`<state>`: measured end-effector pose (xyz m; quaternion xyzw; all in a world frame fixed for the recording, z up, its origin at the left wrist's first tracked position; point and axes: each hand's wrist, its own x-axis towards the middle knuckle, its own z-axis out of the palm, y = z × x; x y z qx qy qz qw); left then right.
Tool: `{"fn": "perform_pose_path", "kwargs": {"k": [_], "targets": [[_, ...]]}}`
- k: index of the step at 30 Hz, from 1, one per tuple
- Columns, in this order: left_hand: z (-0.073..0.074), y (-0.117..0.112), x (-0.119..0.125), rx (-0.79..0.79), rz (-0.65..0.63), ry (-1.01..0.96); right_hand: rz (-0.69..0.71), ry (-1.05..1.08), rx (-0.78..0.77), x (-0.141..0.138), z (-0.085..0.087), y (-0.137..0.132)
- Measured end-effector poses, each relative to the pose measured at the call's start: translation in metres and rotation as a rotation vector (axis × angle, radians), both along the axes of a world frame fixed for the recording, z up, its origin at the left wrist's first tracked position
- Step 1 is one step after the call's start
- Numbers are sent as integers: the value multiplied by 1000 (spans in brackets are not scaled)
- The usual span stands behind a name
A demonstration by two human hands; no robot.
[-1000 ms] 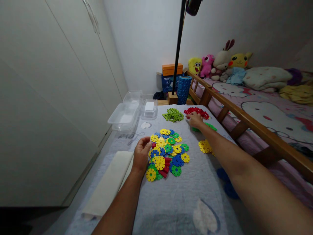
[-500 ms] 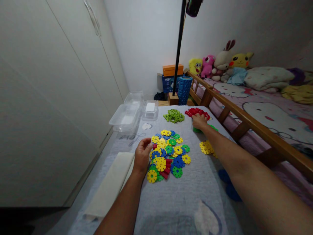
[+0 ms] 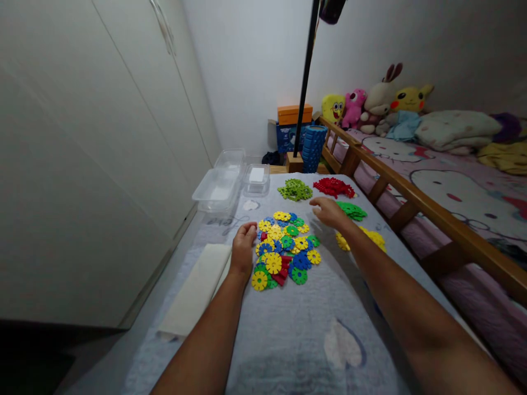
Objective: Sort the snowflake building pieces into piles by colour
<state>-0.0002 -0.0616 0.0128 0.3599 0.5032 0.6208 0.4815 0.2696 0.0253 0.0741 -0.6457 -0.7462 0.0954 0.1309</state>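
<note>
A mixed heap of yellow, blue, green and red flower-shaped discs lies in the middle of a grey cloth. My left hand rests at the heap's left edge, fingers curled against the discs. My right hand hovers just past the heap's far right side, fingers loosely spread, with nothing seen in it. Sorted piles lie beyond: light green discs, red discs, dark green discs and yellow discs.
Clear plastic boxes and a small lidded tub stand at the far left. A folded white cloth lies left of my arm. A wooden bed rail runs along the right. A black pole rises behind.
My right hand drew back from the red pile toward the mixed heap. The left hand stayed at the heap's edge. The view shifted slightly.
</note>
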Motion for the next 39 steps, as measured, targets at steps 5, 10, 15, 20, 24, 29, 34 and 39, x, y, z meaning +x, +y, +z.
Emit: {"fn": "perform_pose_path", "kwargs": {"k": [5, 10, 15, 20, 24, 29, 34, 39], "targets": [[-4, 4, -1, 26, 50, -139, 371, 116, -21, -67, -9, -43], [-3, 7, -2, -10, 76, -218, 462, 48, 53, -115, -21, -55], [-1, 7, -2, -4, 68, -213, 510, -62, 26, -134, -26, -47], [-1, 6, -2, -15, 67, -188, 466, 82, 40, -124, -26, -42], [-1, 5, -3, -1, 47, -162, 299, 359, 66, -89, -25, -31], [-3, 4, -3, -7, 31, -159, 65, 379, 112, -18, -21, 0], [-3, 3, -2, 11, 18, -81, -264, 256, 176, 54, -10, 39], [-1, 2, -3, -15, 16, -52, -476, 191, 179, 100, -8, 64]]}}
